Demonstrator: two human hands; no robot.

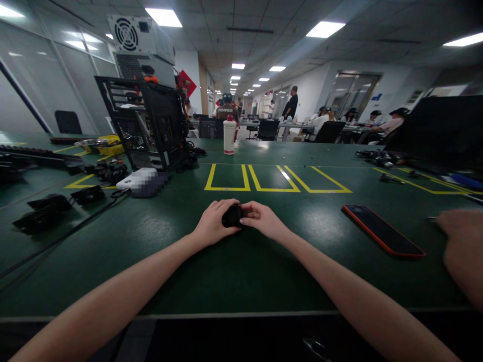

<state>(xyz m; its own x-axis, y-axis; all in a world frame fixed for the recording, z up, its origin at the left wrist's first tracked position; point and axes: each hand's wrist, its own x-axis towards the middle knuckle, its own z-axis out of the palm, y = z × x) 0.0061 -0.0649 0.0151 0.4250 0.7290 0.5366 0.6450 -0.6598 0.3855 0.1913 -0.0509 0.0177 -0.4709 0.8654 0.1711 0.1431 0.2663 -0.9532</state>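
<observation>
Both my hands meet over the middle of the green table (181,281). Between them is a small black object (231,216) with a rounded, boxy shape; its exact kind I cannot make out. My left hand (212,221) curls around its left side, thumb below and fingers above. From the right, my right hand (262,218) grips its edge with thumb and fingers. The fingers hide part of the object. Just beyond the hands, yellow tape outlines (228,189) mark the tabletop.
An open black computer case (166,120) with a power supply (139,37) on top stands at back left. A white cup (229,137) stands behind the tape. A phone (383,231) lies right, near another person's hand (462,241). Black parts (45,211) and a cable lie left.
</observation>
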